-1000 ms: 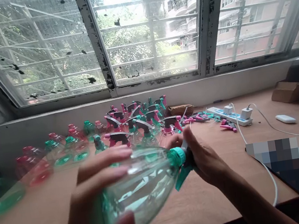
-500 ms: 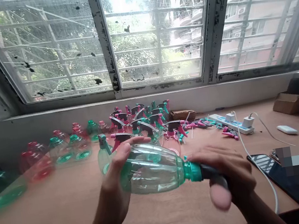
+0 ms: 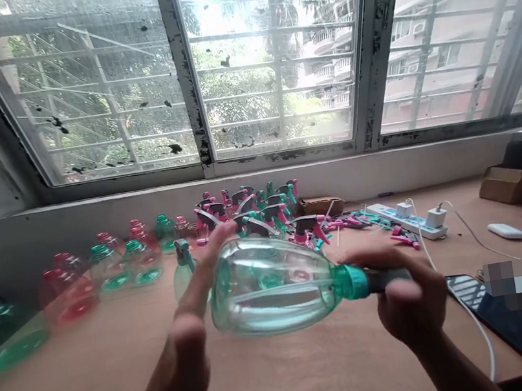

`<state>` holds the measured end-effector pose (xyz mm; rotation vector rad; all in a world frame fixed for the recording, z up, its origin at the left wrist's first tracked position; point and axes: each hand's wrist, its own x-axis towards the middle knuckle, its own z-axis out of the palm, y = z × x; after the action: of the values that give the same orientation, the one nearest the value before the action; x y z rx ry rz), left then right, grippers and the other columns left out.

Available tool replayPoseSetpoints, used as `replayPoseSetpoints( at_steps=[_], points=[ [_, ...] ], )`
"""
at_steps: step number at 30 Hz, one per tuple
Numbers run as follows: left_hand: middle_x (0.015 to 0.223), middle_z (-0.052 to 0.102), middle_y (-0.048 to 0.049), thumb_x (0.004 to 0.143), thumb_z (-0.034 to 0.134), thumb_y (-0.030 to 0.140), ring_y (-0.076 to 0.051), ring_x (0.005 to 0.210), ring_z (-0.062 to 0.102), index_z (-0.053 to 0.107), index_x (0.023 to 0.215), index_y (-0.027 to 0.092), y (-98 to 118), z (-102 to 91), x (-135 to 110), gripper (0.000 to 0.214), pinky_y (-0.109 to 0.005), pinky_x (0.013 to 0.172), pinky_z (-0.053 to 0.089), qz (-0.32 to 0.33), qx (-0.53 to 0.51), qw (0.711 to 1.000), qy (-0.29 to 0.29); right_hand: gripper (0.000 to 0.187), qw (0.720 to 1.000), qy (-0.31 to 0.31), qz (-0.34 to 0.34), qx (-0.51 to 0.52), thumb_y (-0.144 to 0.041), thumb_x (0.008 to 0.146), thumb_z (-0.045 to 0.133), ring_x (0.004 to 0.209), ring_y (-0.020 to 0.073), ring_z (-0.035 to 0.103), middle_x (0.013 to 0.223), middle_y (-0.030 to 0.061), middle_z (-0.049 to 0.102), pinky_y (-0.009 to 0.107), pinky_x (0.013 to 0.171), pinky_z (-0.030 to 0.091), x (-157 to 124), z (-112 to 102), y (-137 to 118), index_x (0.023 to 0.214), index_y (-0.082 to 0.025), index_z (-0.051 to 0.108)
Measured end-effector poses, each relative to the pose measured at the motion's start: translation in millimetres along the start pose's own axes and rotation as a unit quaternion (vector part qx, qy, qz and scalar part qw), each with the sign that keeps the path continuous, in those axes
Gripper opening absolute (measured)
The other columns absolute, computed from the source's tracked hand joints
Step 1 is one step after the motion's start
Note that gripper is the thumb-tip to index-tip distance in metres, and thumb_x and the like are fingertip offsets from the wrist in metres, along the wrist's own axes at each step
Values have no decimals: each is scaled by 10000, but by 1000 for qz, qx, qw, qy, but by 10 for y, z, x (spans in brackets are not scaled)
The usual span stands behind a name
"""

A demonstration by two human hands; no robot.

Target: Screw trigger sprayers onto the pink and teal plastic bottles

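A clear green spray bottle (image 3: 275, 291) lies sideways in the air above the table, its base to the left and a thin tube showing inside. My right hand (image 3: 412, 303) is closed around its dark spray head, just behind the green collar (image 3: 352, 281). At the base end, my left hand (image 3: 189, 343) has its fingers stretched and thumb apart; whether a fingertip touches the bottle I cannot tell. Behind them stand several bottles fitted with black, pink and green spray heads (image 3: 254, 213). One green spray bottle (image 3: 184, 269) is partly hidden by my left hand.
Open-necked red bottles (image 3: 70, 296) and green bottles (image 3: 143, 262) stand on the left. Loose spray heads (image 3: 367, 219) lie beside a white power strip (image 3: 407, 221). Farther right are a white mouse-like object (image 3: 506, 231), a cardboard box (image 3: 505, 185) and a cable (image 3: 473, 320).
The bottle has shifted right with my right hand and rolled a little. My left hand has loosened from its base and drawn left, thumb now away from the bottle.
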<state>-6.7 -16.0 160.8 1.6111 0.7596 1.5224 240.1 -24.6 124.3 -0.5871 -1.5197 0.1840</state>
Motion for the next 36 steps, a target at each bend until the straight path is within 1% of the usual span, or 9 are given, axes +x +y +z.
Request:
replayPoseSetpoints(
  at_steps=[3, 5, 10, 13, 18, 22, 25, 30, 36],
  points=[
    [1396, 647, -174, 853, 334, 848, -435, 1088, 692, 627, 1358, 226, 24, 46, 20, 853, -516, 841, 595, -157, -53, 986, -20, 482, 974, -61, -192, -105, -638, 933, 541, 572, 256, 752, 643, 55, 775, 343, 555, 575, -24, -32, -15, 1061, -220, 744],
    [1319, 685, -160, 920, 422, 722, -400, 1039, 703, 663, 1291, 212, 25, 124, -5, 676, -470, 809, 599, -172, -54, 983, -23, 472, 975, -44, -176, -129, -625, 955, 514, 557, 241, 739, 631, 48, 761, 331, 547, 561, -27, -13, 0, 1021, -218, 746],
    [1191, 691, -80, 981, 485, 525, -335, 1090, 639, 672, 1241, 277, -62, 244, -135, 405, -446, 919, 542, 197, 139, 970, 19, 505, 980, -12, 199, 11, -613, 978, 469, 443, 191, 644, 528, 9, 679, 270, 391, 470, 64, 73, 52, 772, -232, 729],
    [1308, 621, -73, 967, 538, 506, -349, 1226, 562, 562, 1396, 327, -127, 250, -186, 466, -519, 1125, 399, 334, 206, 919, -44, 545, 958, -31, 272, 81, -655, 956, 468, 358, 180, 589, 442, -11, 607, 265, 332, 436, 116, 59, 51, 747, -223, 727],
    [1542, 479, -58, 895, 505, 724, -411, 1398, 444, 519, 1422, 393, -131, 309, -117, 623, -555, 1078, 463, 50, -11, 998, -30, 502, 991, 92, 52, -78, -620, 967, 492, 438, 185, 621, 553, 18, 675, 297, 404, 474, -10, -70, 54, 747, -252, 753],
    [1312, 685, -139, 880, 520, 730, -433, 1262, 590, 587, 1355, 249, -86, 331, -45, 680, -525, 956, 561, -155, -166, 973, -31, 467, 977, 44, -140, -153, -667, 922, 525, 572, 241, 700, 637, 38, 750, 354, 556, 546, -93, -110, 57, 953, -267, 763],
    [1218, 719, -118, 868, 614, 649, -414, 1166, 647, 619, 1272, 249, -69, 314, -63, 568, -463, 846, 604, -121, -119, 985, -14, 438, 996, 26, -5, -81, -613, 962, 515, 509, 197, 656, 613, 26, 733, 313, 490, 506, -24, -44, 60, 869, -256, 753],
    [1308, 594, -85, 772, 788, 546, -388, 1220, 569, 531, 1370, 326, -6, 220, -195, 687, -495, 1022, 507, 234, 168, 956, -55, 596, 933, -62, 319, 156, -652, 982, 413, 312, 139, 537, 384, -47, 543, 211, 300, 388, 140, 63, 132, 675, -219, 684],
    [1624, 320, -45, 856, 725, 509, -442, 1465, 319, 375, 1507, 390, 81, 75, -190, 748, -596, 1130, 428, 171, 156, 962, -144, 548, 988, 31, 145, 51, -598, 1005, 429, 369, 133, 588, 470, -28, 634, 215, 354, 424, 51, 37, 114, 724, -218, 707]
  ],
)
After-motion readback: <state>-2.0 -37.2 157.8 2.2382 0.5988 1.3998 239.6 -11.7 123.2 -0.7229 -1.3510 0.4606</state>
